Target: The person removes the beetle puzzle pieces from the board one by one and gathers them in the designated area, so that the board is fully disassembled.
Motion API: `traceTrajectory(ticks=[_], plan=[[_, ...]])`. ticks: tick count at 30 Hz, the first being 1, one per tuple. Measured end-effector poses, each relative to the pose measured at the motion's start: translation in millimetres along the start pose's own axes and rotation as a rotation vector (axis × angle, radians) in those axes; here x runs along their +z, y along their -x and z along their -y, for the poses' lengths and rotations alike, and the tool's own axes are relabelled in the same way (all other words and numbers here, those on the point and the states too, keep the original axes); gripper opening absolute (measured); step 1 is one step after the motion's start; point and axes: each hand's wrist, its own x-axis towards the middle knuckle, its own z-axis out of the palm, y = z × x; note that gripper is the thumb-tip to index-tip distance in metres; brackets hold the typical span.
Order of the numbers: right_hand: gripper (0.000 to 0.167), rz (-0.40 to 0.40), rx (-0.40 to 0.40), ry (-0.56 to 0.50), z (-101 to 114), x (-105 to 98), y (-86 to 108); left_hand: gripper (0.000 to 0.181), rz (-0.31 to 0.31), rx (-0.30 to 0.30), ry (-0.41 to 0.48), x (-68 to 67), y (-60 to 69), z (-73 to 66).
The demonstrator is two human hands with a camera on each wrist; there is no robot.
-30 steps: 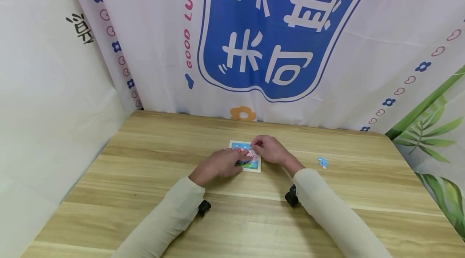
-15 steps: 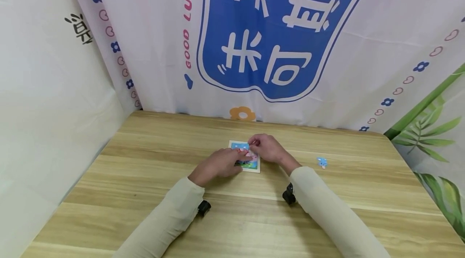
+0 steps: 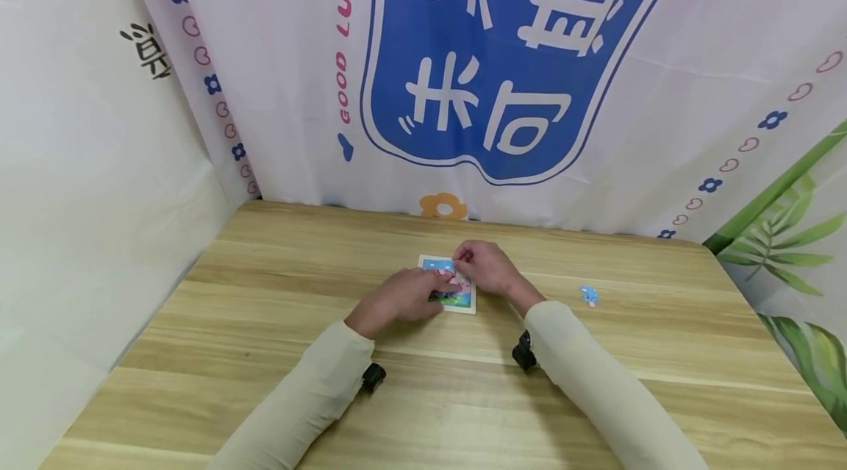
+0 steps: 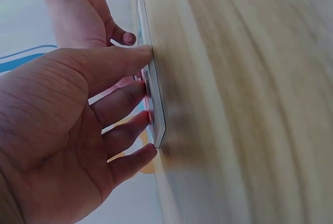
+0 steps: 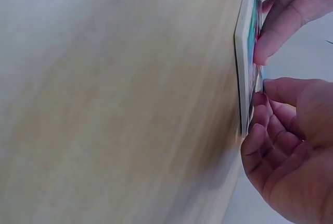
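Observation:
A small jigsaw puzzle [image 3: 459,301] with a white border and a colourful cartoon picture lies flat towards the back of the table. My left hand [image 3: 406,295] rests on it, fingers extended over the picture; in the left wrist view the thumb touches the edge of the board [image 4: 157,104]. At the puzzle's far right corner, my right hand [image 3: 488,266] pinches a small puzzle piece [image 5: 264,73] between thumb and forefinger, mostly hidden by the fingers. A loose blue puzzle piece [image 3: 588,296] lies apart, to the right of both hands.
The wooden table [image 3: 317,249] ends at the back against a white printed curtain [image 3: 298,87]. A white wall covering [image 3: 99,183] borders the left side. Black wrist cameras [image 3: 373,378] sit under both sleeves.
My right hand has shifted slightly up and left along the puzzle's far right corner. The left hand and the loose piece stay where they were.

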Motion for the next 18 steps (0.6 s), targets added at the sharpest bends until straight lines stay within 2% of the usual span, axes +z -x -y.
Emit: traceTrajectory(ticks=[8, 18], plan=[[0.004, 0.003, 0.023, -0.044, 4.7, -4.9, -1.5, 0.049, 0.003, 0.003, 0.023, -4.0, 1.9, -1.2], [0.007, -0.007, 0.034, -0.030, 7.3, -7.4, 1.1, 0.050, 0.015, -0.007, 0.012, -3.4, 0.9, -0.6]])
